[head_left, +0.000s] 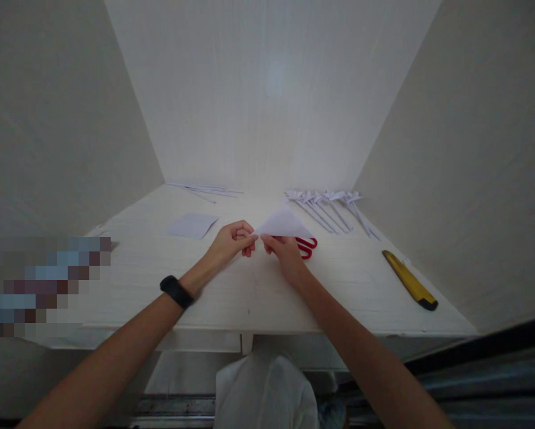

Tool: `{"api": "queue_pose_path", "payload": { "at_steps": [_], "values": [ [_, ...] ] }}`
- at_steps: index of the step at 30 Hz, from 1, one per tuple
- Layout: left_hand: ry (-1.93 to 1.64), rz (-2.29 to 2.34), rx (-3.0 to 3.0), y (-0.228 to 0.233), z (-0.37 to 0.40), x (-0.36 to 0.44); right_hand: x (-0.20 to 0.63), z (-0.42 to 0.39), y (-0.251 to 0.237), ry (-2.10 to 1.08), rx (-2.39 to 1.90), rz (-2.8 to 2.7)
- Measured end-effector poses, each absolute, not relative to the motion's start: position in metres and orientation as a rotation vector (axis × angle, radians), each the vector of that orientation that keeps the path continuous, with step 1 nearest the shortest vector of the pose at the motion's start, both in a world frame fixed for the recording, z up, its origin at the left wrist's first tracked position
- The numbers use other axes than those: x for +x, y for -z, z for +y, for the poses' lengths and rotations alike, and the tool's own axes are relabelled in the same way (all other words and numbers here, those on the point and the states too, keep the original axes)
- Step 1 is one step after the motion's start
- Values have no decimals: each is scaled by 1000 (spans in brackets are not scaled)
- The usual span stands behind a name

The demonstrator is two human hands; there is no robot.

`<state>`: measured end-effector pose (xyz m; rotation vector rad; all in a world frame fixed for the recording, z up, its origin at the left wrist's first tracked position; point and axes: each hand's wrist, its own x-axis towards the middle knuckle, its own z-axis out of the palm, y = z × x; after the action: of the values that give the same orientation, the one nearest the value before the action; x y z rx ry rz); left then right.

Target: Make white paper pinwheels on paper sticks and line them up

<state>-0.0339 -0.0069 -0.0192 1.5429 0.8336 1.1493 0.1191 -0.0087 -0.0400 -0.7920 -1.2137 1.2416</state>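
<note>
Both hands, left [232,241] and right [284,250], pinch the folded paper triangle [283,224] above the surface [249,286]; uneven pull could skew its crease.

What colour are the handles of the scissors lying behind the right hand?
Red. The scissors show only in the head view, partly hidden by the right hand.

Open tabletop [249,292] near front edge; red scissors [307,245] just behind right hand [288,256], yellow cutter [410,281] far right, folded paper sticks [330,208] block back right.
</note>
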Motion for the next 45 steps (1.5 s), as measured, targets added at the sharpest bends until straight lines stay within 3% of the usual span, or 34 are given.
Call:
{"api": "queue_pose_path", "payload": {
  "at_steps": [20, 32, 45],
  "values": [
    [-1267, 759, 1271, 23, -1, -38, 126, -3, 42, -1230, -799, -1117],
    [-1211, 928, 1474, 30, -3, -33, 120, -9, 42, -1312, -765, -1262],
    [-1381, 1026, 1464, 17, -6, -35, 132, 2, 38, -1197, -788, -1037]
  ]
}}
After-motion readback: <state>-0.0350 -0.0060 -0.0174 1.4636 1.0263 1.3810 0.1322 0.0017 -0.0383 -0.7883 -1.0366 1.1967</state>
